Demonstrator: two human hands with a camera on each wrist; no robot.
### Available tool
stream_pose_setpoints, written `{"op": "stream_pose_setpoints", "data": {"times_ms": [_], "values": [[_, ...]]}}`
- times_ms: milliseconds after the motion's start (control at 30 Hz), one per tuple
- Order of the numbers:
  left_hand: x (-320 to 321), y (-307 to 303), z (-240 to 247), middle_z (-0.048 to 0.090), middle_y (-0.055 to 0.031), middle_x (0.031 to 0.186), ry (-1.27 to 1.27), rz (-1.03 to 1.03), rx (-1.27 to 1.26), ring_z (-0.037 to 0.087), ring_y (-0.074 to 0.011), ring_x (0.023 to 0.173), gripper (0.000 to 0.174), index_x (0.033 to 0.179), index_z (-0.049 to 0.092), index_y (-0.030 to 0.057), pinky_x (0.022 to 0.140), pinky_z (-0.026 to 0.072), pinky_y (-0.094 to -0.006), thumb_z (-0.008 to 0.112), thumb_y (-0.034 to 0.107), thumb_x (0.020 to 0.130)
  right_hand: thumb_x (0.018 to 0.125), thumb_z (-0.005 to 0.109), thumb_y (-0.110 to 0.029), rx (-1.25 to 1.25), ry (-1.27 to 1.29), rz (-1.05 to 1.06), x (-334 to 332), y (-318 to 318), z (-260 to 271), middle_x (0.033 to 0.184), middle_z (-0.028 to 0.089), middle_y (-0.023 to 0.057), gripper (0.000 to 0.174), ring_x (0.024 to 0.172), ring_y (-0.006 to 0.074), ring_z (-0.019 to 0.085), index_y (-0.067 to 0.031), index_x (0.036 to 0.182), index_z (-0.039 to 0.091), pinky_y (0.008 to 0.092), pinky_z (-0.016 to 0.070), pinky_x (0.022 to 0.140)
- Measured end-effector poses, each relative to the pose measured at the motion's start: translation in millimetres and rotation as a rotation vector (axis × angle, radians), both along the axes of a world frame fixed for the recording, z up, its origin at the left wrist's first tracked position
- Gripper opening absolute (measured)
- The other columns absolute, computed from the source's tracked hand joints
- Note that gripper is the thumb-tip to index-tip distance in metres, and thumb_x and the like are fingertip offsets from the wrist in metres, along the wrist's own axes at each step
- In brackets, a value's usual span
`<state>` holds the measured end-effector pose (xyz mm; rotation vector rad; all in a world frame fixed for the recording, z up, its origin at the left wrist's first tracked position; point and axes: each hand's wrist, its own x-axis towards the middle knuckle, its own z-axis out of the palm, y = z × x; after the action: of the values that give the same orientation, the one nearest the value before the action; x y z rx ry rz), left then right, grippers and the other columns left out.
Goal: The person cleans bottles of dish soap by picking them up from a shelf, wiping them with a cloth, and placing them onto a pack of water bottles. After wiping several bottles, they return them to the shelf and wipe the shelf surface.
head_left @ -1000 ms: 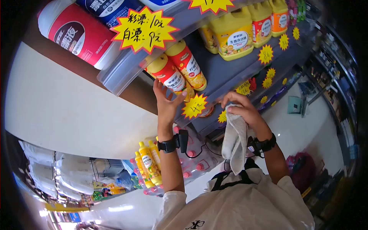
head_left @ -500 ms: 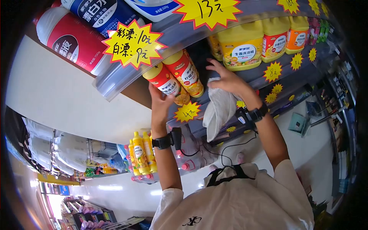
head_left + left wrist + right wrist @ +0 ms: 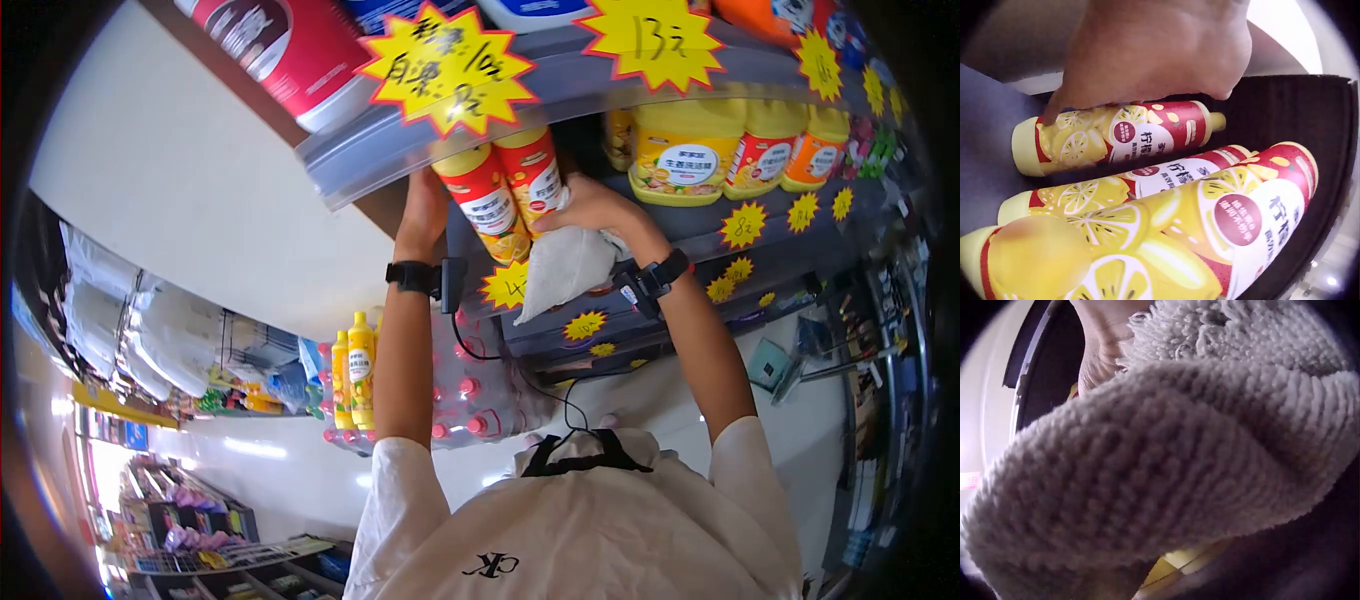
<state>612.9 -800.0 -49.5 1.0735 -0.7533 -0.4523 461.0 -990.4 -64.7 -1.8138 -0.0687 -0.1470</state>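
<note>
My left hand reaches in along the left side of the yellow-and-red lemon dish soap bottles. In the left wrist view it curves over the rear dish soap bottle, one fingertip bent against it near the base; most fingers are hidden. Two more stand in front, including the nearest dish soap bottle. My right hand grips a greyish-white cloth, its fingers partly hidden, close against the right front dish soap bottle. Beside that is the left front dish soap bottle. The cloth fills most of the right wrist view.
Above the bottles juts a shelf edge with yellow price tags. A white panel borders the left side. To the right stand large yellow jugs. Below are bundled pink-capped bottles and slim yellow bottles.
My right hand has carried the cloth up and left from below the shelf edge to the right front bottle. My left hand has slid deeper beside the left one. The head view has shifted.
</note>
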Motion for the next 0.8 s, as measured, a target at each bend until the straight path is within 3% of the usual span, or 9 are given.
{"op": "stream_pose_setpoints", "data": {"times_ms": [167,233,367,500,533,800], "values": [[7.6,3.5,-16.7,0.035,-0.0053,0.143,-0.005,0.205,0.047,0.032,-0.0203,0.132,0.063,0.141,0.026,0.0108,0.107,0.0279,-0.0385,0.024,0.054,0.096,0.061,0.083,-0.016,-0.045,0.010,-0.031,-1.2,6.6,5.8,0.122,0.055,0.0134,0.081,0.111,0.0228,0.053,-0.0015,0.128,0.040,0.0336,0.0402,0.096],[-21.2,4.9,-9.3,0.034,-0.0052,0.143,-0.029,0.303,0.029,0.030,-0.0201,0.133,0.063,0.141,0.025,0.0098,0.108,0.0255,-0.0380,0.022,0.053,0.096,0.063,0.082,-0.015,-0.086,-0.010,-0.028,-0.2,5.1,3.9,0.123,0.053,0.0133,0.084,0.113,0.0211,0.051,-0.0018,0.131,0.034,0.0324,0.0404,0.096],[-43.9,5.0,-17.3,0.034,-0.0054,0.143,-0.174,0.152,-0.075,0.029,-0.0201,0.133,0.063,0.140,0.027,0.0097,0.109,0.0208,-0.0370,0.020,0.054,0.096,0.064,0.082,-0.015,-0.056,0.003,0.046,1.8,4.9,3.2,0.124,0.052,0.0129,0.086,0.114,0.0204,0.050,-0.0023,0.132,0.032,0.0329,0.0393,0.097],[-41.6,4.5,-33.0,0.037,-0.0067,0.141,-0.165,0.117,-0.064,0.037,-0.0205,0.128,0.060,0.139,0.028,0.0104,0.105,0.0304,-0.0381,0.021,0.052,0.096,0.064,0.082,-0.014,-0.023,-0.024,0.072,7.8,8.6,-2.0,0.125,0.052,0.0122,0.085,0.114,0.0200,0.050,-0.0026,0.133,0.032,0.0335,0.0390,0.098],[-44.7,3.6,-33.2,0.036,-0.0105,0.138,-0.095,0.076,-0.099,0.034,-0.0208,0.128,0.075,0.141,0.021,0.0059,0.105,0.0279,-0.0356,0.038,0.058,0.091,0.065,0.082,-0.014,-0.014,-0.038,0.078,9.4,10.3,-2.3,0.125,0.052,0.0119,0.085,0.114,0.0199,0.049,-0.0027,0.132,0.033,0.0337,0.0391,0.098],[-60.4,16.2,-18.9,0.038,-0.0118,0.135,-0.271,0.215,-0.083,0.036,-0.0214,0.126,0.082,0.141,0.019,0.0050,0.104,0.0287,-0.0358,0.045,0.061,0.087,0.066,0.081,-0.013,-0.050,-0.015,0.190,19.2,16.4,-5.4,0.122,0.054,0.0100,0.075,0.111,0.0186,0.052,-0.0025,0.128,0.039,0.0327,0.0415,0.095]]}}
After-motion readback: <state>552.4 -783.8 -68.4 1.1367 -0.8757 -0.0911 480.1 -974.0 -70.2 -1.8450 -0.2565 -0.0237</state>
